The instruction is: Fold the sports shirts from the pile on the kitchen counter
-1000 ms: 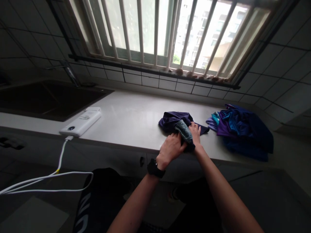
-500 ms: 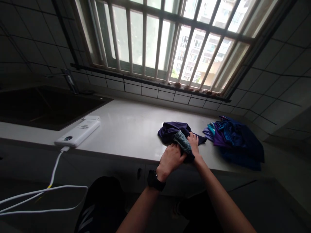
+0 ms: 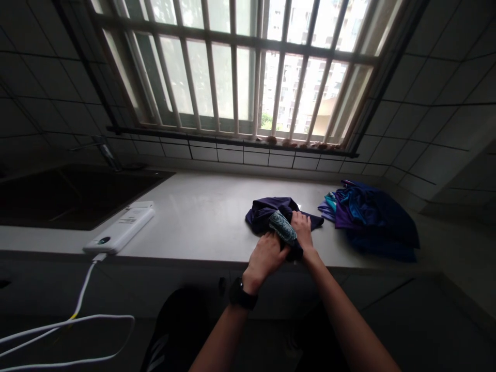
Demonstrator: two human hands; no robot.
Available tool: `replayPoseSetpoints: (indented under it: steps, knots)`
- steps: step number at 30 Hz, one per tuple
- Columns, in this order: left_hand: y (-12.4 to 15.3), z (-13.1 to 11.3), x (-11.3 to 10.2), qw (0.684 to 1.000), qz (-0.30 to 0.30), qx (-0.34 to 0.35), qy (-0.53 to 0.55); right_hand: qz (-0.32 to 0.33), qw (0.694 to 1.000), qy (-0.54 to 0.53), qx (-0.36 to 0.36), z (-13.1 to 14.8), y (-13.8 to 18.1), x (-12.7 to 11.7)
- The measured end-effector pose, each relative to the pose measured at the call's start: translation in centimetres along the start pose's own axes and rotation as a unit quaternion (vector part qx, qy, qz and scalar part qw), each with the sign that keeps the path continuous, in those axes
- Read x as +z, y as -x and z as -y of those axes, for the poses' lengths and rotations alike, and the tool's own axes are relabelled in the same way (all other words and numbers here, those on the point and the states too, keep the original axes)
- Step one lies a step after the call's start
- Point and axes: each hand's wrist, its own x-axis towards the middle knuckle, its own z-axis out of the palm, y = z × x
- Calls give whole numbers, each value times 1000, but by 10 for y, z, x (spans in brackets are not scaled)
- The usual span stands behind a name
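Dark cloth bunched on surface, just beyond left hand, which curls closed on it beside patterned roll; right hand touching it, thumb hidden, can't tell grip; blue-purple pile right of hands

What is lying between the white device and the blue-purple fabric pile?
A dark cloth and patterned fabric lie there, touched by the left hand and right hand, in the head view.

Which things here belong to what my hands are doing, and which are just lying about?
In hand:
dark cloth, touched by left hand and right hand
patterned piece between the hands, perhaps attached to it

Lying about:
cloth pile on the right, untouched
white power bank
white cable, plugged into it
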Motion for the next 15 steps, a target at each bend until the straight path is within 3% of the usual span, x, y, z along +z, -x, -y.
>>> replayPoseSetpoints:
  steps: [6, 10, 15]
  knots:
    - [0, 4, 0, 999, 2, -25, 34, -24, 998, -58, 8, 2, 0, 0]
    - [-1, 9, 2, 995, 2, -48, 88, -89, 986, -142, -10, 1, 1, 2]
    - [0, 17, -12, 970, -80, -144, 178, -170, 951, -248, 74, -4, 4, -3]
